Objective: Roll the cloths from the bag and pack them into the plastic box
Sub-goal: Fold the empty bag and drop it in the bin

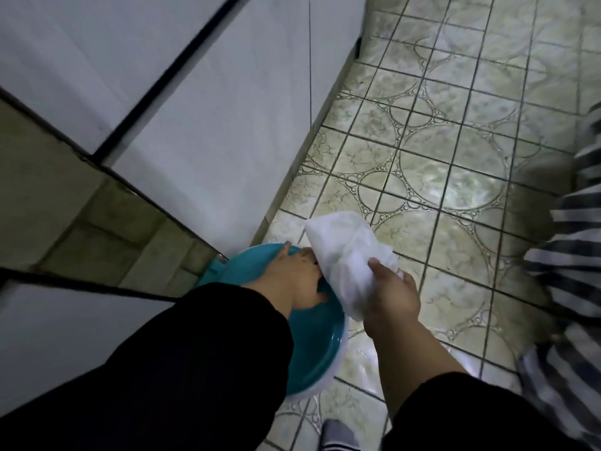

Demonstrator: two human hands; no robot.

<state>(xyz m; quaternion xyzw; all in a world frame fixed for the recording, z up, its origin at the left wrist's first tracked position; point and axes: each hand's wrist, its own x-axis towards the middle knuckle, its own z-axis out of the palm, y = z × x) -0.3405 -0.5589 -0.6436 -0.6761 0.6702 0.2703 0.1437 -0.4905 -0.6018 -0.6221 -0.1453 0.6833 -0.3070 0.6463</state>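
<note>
A round plastic box with a teal lid (pixel 312 346) stands on the tiled floor next to a white cabinet. My left hand (pixel 289 278) lies flat on the far part of the lid, fingers spread over its rim. My right hand (pixel 390 299) grips a white bag (pixel 344 255) of thin crumpled material, held just above the lid's right side. The bag's top end sticks up and away from me. What is inside the bag is hidden. The box's inside is covered by the lid.
A white cabinet front (pixel 208 131) rises at the left, with a tiled ledge (pixel 97 229) beside it. Patterned floor tiles (pixel 439 151) spread to the right. Striped fabric (pixel 566 288) hangs at the right edge. My slippered foot (pixel 340 434) shows at the bottom.
</note>
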